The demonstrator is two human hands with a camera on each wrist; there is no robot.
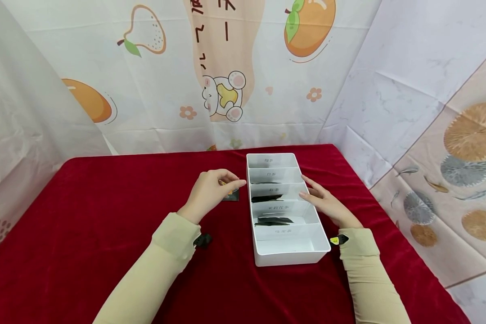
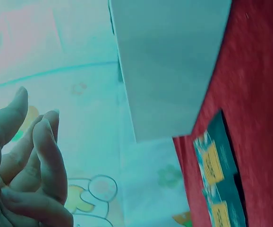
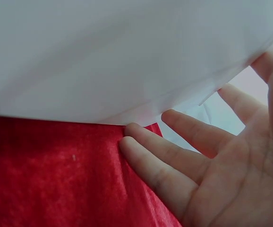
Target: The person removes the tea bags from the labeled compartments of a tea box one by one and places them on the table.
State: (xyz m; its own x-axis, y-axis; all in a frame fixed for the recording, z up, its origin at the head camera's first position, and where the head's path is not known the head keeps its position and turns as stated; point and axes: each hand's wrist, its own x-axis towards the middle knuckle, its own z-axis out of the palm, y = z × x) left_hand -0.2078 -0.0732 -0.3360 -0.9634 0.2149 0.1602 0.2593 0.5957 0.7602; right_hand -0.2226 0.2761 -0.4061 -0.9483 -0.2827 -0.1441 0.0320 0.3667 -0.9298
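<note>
The right hand (image 1: 326, 202) has the easy half here: fingers fanned out, tips against the outside of the white divided box (image 1: 291, 259), thumb at the rim. I'd keep that contact light, since leaning on one wall could skid the whole box across the red cloth (image 1: 105, 234). The left hand (image 1: 208, 193) is just off the opposite wall, fingers loosely bent, a gap between thumb and fingertips, and I see nothing in it. Two flat dark packets with yellow labels (image 2: 213, 163) lie on the cloth beside the box, close together; can't tell if one overlaps the other. Flat stuff like that is a pain to lift, so imo nudge one edge up with a nail and pinch just that one, or both may come along. More dark flat pieces (image 1: 273, 220) lean in some of the middle compartments, so go in from above, keep each piece parallel to the dividers (image 1: 299, 211), and read the printed label before letting go.
</note>
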